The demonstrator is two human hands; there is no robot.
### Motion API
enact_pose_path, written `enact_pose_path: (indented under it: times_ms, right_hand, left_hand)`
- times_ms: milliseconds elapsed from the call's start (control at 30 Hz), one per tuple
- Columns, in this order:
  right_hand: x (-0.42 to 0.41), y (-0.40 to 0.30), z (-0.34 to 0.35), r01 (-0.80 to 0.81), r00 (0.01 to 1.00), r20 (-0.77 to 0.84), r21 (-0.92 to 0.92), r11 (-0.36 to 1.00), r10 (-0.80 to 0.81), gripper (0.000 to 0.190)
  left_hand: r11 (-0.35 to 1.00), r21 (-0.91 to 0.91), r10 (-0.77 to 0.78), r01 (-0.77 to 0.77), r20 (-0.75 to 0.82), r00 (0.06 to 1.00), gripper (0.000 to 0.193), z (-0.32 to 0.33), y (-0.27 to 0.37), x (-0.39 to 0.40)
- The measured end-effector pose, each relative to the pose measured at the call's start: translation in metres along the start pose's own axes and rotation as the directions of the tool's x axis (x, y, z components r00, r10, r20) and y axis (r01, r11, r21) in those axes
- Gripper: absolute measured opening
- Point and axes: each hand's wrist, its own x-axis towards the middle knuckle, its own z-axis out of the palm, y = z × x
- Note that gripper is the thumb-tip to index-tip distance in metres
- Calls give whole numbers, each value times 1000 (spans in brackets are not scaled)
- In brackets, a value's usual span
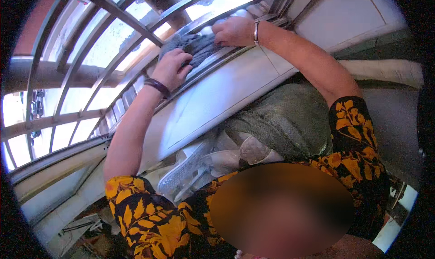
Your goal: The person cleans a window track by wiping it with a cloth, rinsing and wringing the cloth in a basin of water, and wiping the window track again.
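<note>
A dark grey cloth (pixel 200 49) lies bunched on the window ledge, between my two hands and close to the metal bars. My left hand (pixel 172 68), with a dark band at its wrist, grips the cloth's left end with bent fingers. At the other end, my right hand (pixel 236 31) has its fingers curled onto the cloth; a metal bracelet circles that wrist. Some fingertips are hidden in the folds. A small white thing (pixel 206 31), too unclear to name, shows beside my right fingers.
Window bars (pixel 112 12) rise along the far left side. A pale tiled sill (pixel 200 104) runs in front of the ledge. Below it are a green-grey fabric sack (pixel 289 112) and several pale plastic items (pixel 185 167). A white panel (pixel 343 17) stands at upper right.
</note>
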Motion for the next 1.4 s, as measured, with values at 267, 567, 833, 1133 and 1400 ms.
enact_pose_path:
  times_ms: [267, 567, 833, 1133, 1400]
  right_hand:
    - [14, -11, -4, -53, 994, 92, 17, 998, 51, 10]
    - [33, -10, 8, -472, 880, 194, 257, 843, 434, 16]
    - [18, 6, 43, -64, 989, -119, 194, 979, 89, 16]
    - [13, -5, 15, 34, 999, -21, 214, 976, -31, 16]
    - [29, 2, 57, 118, 980, -183, 228, 966, -76, 18]
  left_hand:
    - [976, 198, -100, 89, 45, 994, 16, 7, -2, 8]
    - [982, 45, -181, 182, -10, 983, 26, -2, -10, 3]
    - [958, 220, -224, 185, 171, 959, 23, 10, 18, 18]
    - [981, 178, -73, 77, -27, 997, 22, 17, -4, 2]
    - [992, 85, -97, 94, 37, 995, 18, -2, 17, 5]
